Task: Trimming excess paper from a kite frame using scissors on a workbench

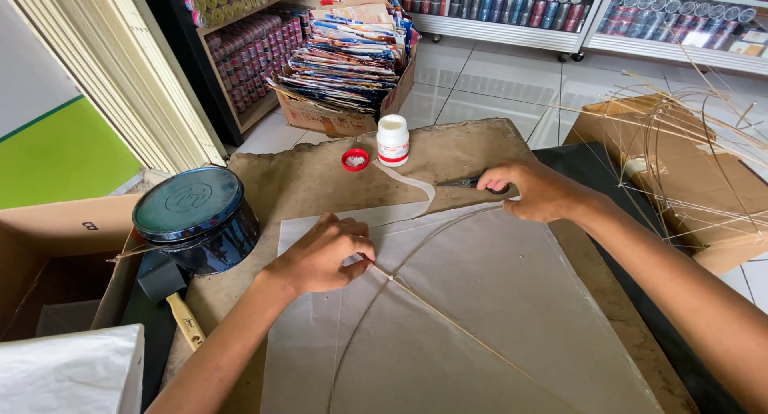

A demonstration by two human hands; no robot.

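A large sheet of pale thin paper [496,302] lies on a brown board [320,170], with a thin bamboo stick frame [448,318] laid on it. My left hand [324,254] presses the paper where a straight stick and a curved stick cross. My right hand [532,188] holds dark scissors [460,182] at the paper's top edge. A cut strip of paper [412,182] curls away beside the blades.
A white glue bottle [392,140] and its red cap [354,159] stand at the board's far end. A dark round tin [196,216] and a mallet [170,292] are at left. Cardboard boxes [48,254], a bundle of thin sticks [680,150] and shelves surround it.
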